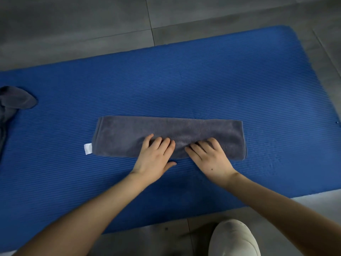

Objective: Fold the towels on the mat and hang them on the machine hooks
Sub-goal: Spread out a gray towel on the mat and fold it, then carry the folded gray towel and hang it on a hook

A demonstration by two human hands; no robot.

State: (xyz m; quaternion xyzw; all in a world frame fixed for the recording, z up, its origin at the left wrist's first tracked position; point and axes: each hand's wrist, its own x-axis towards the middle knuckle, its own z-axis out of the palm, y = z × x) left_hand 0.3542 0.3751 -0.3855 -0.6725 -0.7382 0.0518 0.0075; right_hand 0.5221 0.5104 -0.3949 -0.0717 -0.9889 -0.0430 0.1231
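Head camera looks down on a grey tiled floor, on which a ribbed blue foam exercise mat is spread and fills most of the view. A dark grey terry towel folded into a long narrow band lies flat on the mat, a little nearer the mat's near edge than its far edge, its length running left to right. Just off the near edge of the mat, toward the right, the rounded toe of a cream-coloured shoe stands on the tiles. At the left end of the mat, well apart from the folded band, a second dark grey towel lying crumpled and unfolded is cut off by the picture's edge. Two bare forearms reach in across the mat's near edge. The left hand rests palm down on the near long edge of the folded towel, fingers spread and laid flat on the cloth, thumb out on the mat. The right hand lies just beside it, also palm down, its fingers slightly bent and pressing on the cloth, which wrinkles a little between the two hands; its thumb is hidden. A small white fabric label sticks out from the folded towel's near left corner onto the mat.
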